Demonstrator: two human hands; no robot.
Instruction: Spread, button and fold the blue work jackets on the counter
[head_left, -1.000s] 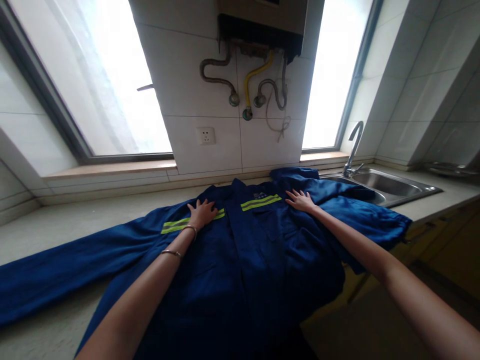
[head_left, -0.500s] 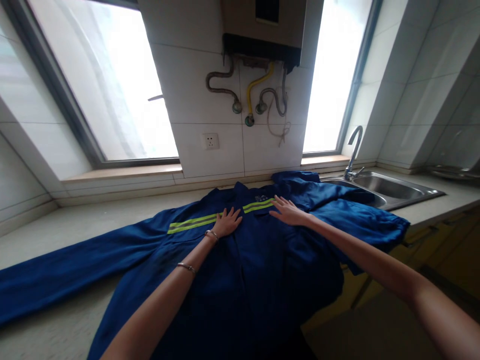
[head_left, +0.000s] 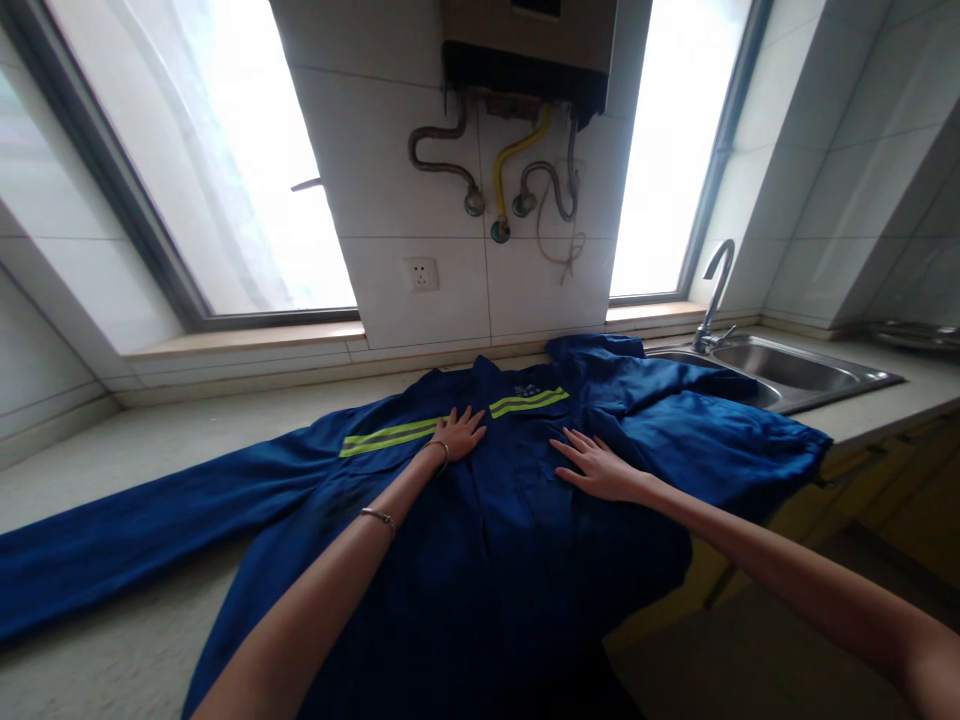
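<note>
A blue work jacket [head_left: 495,540] with yellow-green reflective stripes [head_left: 390,436] lies spread front-up on the pale countertop [head_left: 112,470]. My left hand [head_left: 457,434] rests flat on its chest near the placket, fingers spread, open. My right hand [head_left: 596,467] lies flat lower on the right chest panel, fingers stretched out, open. One sleeve [head_left: 135,545] stretches far left along the counter. The other sleeve [head_left: 720,440] lies bunched toward the sink. The jacket's hem hangs over the counter's front edge.
A steel sink [head_left: 787,366] with a curved tap [head_left: 716,290] sits at the right. On the tiled wall are a socket [head_left: 420,273], pipes [head_left: 502,180] and a water heater [head_left: 525,50]. Windows flank it on both sides.
My left hand has slid from the left stripe toward the middle of the chest. My right hand has drawn back from near the collar down onto the right chest panel.
</note>
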